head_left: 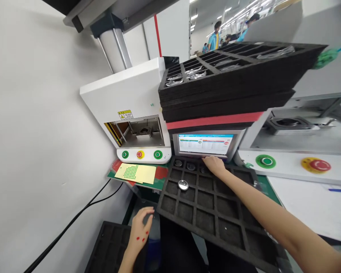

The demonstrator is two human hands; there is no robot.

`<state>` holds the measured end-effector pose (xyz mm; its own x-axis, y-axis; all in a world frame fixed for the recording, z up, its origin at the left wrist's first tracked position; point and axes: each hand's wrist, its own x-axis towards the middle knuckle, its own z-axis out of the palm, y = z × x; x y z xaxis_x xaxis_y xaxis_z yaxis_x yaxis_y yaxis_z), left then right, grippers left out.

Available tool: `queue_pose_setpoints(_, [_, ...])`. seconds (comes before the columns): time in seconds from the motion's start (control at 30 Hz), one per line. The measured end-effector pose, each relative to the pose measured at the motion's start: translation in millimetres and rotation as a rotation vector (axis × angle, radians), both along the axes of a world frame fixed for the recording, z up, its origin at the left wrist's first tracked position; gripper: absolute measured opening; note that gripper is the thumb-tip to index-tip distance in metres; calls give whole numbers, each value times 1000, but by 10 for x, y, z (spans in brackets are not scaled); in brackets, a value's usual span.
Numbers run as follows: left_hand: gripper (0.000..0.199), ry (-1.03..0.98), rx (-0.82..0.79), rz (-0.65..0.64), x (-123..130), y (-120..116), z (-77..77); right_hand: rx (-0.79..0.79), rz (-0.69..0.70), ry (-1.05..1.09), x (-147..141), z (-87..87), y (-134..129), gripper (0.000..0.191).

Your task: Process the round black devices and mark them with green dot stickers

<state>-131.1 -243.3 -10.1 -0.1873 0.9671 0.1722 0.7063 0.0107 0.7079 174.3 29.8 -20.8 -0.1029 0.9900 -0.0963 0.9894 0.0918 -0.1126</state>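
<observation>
My left hand (140, 230) hovers over the floor side, left of the black foam tray, fingers curved and apart with nothing between them. Several red dots mark its back. My right hand (215, 165) reaches across the black foam tray (205, 197) to its far edge, below the monitor. Its fingertips are mostly hidden, so a hold on anything does not show. A round, glossy lens-like disc (183, 185) sits near the tray's left side. More round pieces, including one dark disc (178, 163), lie in far-row compartments.
Stacked black trays (224, 83) rise in front of the monitor (203, 144). A white press machine (130, 102) stands left, another machine (301, 151) right. A yellow card (135, 173) with green dots lies on the bench. Another compartment tray (110, 246) is low at left.
</observation>
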Motion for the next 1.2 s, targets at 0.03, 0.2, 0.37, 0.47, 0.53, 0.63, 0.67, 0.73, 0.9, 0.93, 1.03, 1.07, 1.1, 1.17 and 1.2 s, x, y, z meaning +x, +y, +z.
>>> queue_pose_setpoints(0.03, [29, 3, -1, -14, 92, 158, -8, -9, -7, -1, -6, 10, -9, 35])
queue_pose_setpoints(0.2, [39, 50, -28, 114, 516, 848, -207, -17, -49, 14, 6, 142, -52, 36])
queue_pose_setpoints(0.37, [31, 78, -69, 169, 739, 845, -351, -4, -20, 40, 105, 270, -189, 33])
queue_pose_setpoints(0.47, [30, 106, -86, 135, 803, 677, -334, 1, -4, 63, 109, 258, -418, 33])
queue_pose_setpoints(0.53, [32, 137, -93, 106, 842, 623, -271, 11, -6, 88, 101, 236, -632, 32])
queue_pose_setpoints(0.63, [36, 194, -77, 18, 943, 688, -119, 32, -6, 148, 152, 215, -1032, 29])
queue_pose_setpoints(0.67, [35, 207, -70, -35, 997, 740, -67, 43, -4, 174, 197, 210, -1187, 28])
queue_pose_setpoints(0.73, [32, 214, -71, -158, 1130, 862, 21, 83, -7, 232, 323, 201, -1533, 26])
queue_pose_setpoints(0.9, [32, 142, -124, -279, 1424, 1118, 116, 323, -8, 459, 598, 150, -2522, 38])
queue_pose_setpoints(0.93, [32, 110, -129, -276, 1447, 1153, 128, 382, 8, 520, 612, 127, -2706, 40])
queue_pose_setpoints(1.03, [36, -27, -124, -252, 1444, 1224, 179, 521, 78, 679, 586, 33, -3123, 37])
queue_pose_setpoints(1.07, [38, -84, -120, -241, 1431, 1227, 201, 555, 101, 717, 570, 1, -3205, 33])
queue_pose_setpoints(1.1, [40, -149, -122, -233, 1420, 1211, 223, 580, 117, 745, 557, -25, -3259, 30])
queue_pose_setpoints(1.17, [42, -294, -149, -240, 1420, 1097, 259, 613, 130, 782, 543, -41, -3302, 26])
queue_pose_setpoints(1.2, [43, -356, -175, -257, 1436, 993, 269, 626, 136, 799, 540, -27, -3304, 25])
